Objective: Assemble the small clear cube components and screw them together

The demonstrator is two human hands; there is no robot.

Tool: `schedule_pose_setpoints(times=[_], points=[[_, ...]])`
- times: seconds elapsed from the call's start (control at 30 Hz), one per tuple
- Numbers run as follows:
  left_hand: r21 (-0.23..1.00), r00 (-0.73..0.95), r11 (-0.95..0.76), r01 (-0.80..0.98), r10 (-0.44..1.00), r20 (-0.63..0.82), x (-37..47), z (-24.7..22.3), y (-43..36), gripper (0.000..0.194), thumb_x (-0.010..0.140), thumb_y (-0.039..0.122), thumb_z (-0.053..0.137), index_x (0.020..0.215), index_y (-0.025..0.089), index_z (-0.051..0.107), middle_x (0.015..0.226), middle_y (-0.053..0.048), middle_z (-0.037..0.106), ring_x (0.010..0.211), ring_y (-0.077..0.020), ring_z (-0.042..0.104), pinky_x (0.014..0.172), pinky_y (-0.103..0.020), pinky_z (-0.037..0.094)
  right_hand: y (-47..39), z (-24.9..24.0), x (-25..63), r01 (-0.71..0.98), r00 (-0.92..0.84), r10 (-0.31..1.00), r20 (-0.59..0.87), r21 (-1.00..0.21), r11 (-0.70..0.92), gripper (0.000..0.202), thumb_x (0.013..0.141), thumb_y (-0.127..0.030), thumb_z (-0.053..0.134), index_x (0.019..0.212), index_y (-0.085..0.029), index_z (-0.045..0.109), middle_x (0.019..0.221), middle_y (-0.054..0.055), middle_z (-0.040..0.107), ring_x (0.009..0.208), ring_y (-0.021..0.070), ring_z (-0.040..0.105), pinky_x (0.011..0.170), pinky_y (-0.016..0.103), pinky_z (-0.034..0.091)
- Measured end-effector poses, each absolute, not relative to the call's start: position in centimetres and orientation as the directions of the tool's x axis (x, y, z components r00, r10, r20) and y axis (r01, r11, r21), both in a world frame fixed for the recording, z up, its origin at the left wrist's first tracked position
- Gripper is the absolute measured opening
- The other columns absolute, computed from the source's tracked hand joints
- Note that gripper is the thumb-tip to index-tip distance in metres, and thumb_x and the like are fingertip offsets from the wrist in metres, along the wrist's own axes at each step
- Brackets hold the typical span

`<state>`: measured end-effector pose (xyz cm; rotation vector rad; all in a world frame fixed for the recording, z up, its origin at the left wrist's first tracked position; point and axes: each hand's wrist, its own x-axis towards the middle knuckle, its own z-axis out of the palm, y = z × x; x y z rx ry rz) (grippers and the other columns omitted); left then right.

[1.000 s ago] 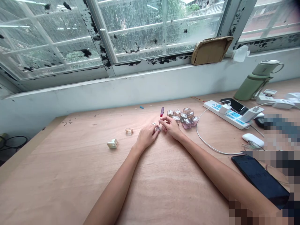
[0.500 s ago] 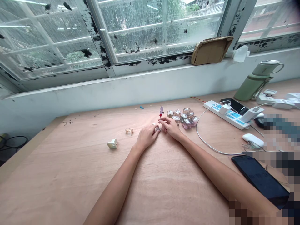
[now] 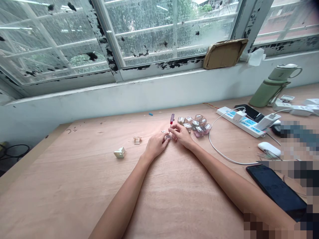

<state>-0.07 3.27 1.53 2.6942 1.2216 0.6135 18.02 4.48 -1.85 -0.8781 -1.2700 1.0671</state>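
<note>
Screwdriver (image 3: pixel 172 119) stands nearly upright in the fingers of the right hand (image 3: pixel 183 135), its long axis running steeply from a purple handle at the top, past a red collar, to a thin shaft that points down. The handle leans slightly to the right, and the tip meets a small part (image 3: pixel 168 136) on the wooden tabletop (image 3: pixel 82 186). Right thumb and fingers are closed around the shaft, below the collar. Left hand (image 3: pixel 156 144) lies low on the wood, thumb and forefinger closed on the small part; its exact shape is too small to tell.

Just beyond the left fingertips lie tiny pieces (image 3: pixel 163 131). Left of the grip, a little apart from that hand, sits a beige frame (image 3: pixel 137 140), and farther left and nearer the person a pale block (image 3: pixel 119 152) with a flared face. Beyond the grip and slightly left, near the tabletop's far edge along the wall (image 3: pixel 149 93), is a blue bit (image 3: pixel 151 114). Wood surface stretches between the forearms and out to the slanting left edge.

Close to the right hand, on its far right side, labelled clear boxes (image 3: pixel 198 130), many-sided, cluster together; their contents cannot be made out. Farther right come a white cable (image 3: pixel 224 157), a power strip (image 3: pixel 243 122) with chargers plugged in, and a dark phone (image 3: pixel 276 191) beside the right forearm.
</note>
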Motion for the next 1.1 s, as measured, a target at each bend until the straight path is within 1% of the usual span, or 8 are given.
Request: schedule_pose_setpoints(times=[0.17,0.37,0.5,0.9,1.1], points=[[0.275,0.587,-0.661,0.699,0.749,0.307,-0.08,1.48,3.33,0.024,0.101,0.032,0.050,0.118,0.023,0.065,0.098,-0.006,0.071,0.088,-0.0214,0.065,0.079,-0.030,0.047,4.40,-1.68,18.02,-0.111,-0.023,0.957,0.291,-0.952,0.286,0.040,0.081,-0.058,0.072,0.090,-0.021,0.058,0.068,-0.004,0.055,0.047,0.0092,0.046,0.042,0.024,0.037],[0.266,0.591,-0.666,0.697,0.744,0.312,-0.08,1.46,3.35,0.025,0.101,0.032,0.051,0.120,0.022,0.064,0.097,-0.006,0.071,0.087,-0.0213,0.065,0.079,-0.030,0.047,4.18,-1.33,17.99,-0.077,-0.042,0.955,0.294,-0.954,0.291,0.037,0.085,-0.056,0.069,0.090,-0.020,0.063,0.062,-0.005,0.053,0.048,0.0102,0.046,0.044,0.024,0.037],[0.275,0.589,-0.662,0.697,0.747,0.308,-0.10,1.58,3.27,0.023,0.101,0.032,0.050,0.116,0.022,0.064,0.098,-0.006,0.071,0.087,-0.0212,0.065,0.079,-0.030,0.048,4.04,-1.10,17.98,-0.063,-0.045,0.959,0.280,-0.959,0.277,0.038,0.084,-0.058,0.069,0.091,-0.020,0.064,0.059,-0.005,0.052,0.047,0.0110,0.046,0.044,0.025,0.037],[0.278,0.585,-0.657,0.701,0.752,0.302,0.00,1.63,3.22,0.024,0.101,0.032,0.050,0.117,0.023,0.065,0.095,-0.006,0.071,0.086,-0.0213,0.065,0.079,-0.030,0.048,4.28,-1.41,17.94,-0.066,-0.033,0.958,0.283,-0.958,0.281,0.038,0.083,-0.057,0.069,0.090,-0.020,0.064,0.061,-0.004,0.053,0.048,0.0108,0.047,0.044,0.025,0.038],[0.277,0.589,-0.663,0.696,0.747,0.308,-0.02,1.67,3.20,0.025,0.102,0.033,0.049,0.118,0.022,0.065,0.098,-0.006,0.071,0.087,-0.0213,0.065,0.079,-0.030,0.047,4.28,-1.36,17.89,-0.063,-0.023,0.960,0.279,-0.959,0.277,0.039,0.084,-0.058,0.068,0.091,-0.020,0.062,0.061,-0.005,0.053,0.046,0.0104,0.046,0.044,0.025,0.038]])
